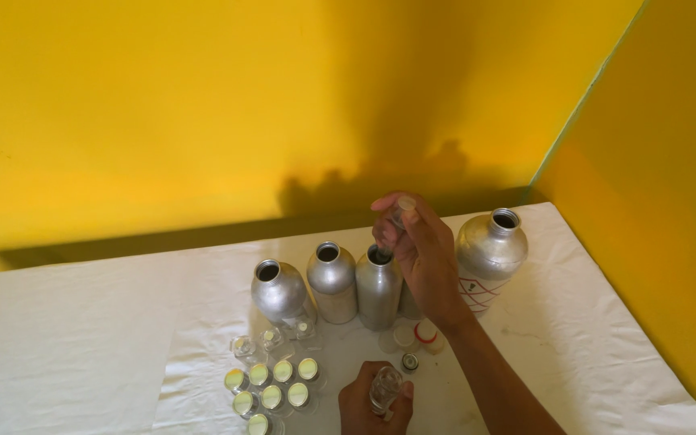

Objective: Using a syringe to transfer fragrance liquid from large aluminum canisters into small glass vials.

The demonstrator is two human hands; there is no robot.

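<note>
The right hand [420, 262] grips a small dropper [394, 221] over the open mouth of the third metal bottle [378, 290] – tilted, it seems, to draw liquid. The left hand [376, 403] is closed around a little glass vial [384, 388] at the near edge of the table [82, 338], beside filled vials [271, 387].

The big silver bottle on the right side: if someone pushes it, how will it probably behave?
The big silver bottle looks like rigid metal, so it probably would not flex. Its smooth shiny wall may be slippery. The neck is open, so if tipped, anything inside might spill; its round body would likely roll.
</note>
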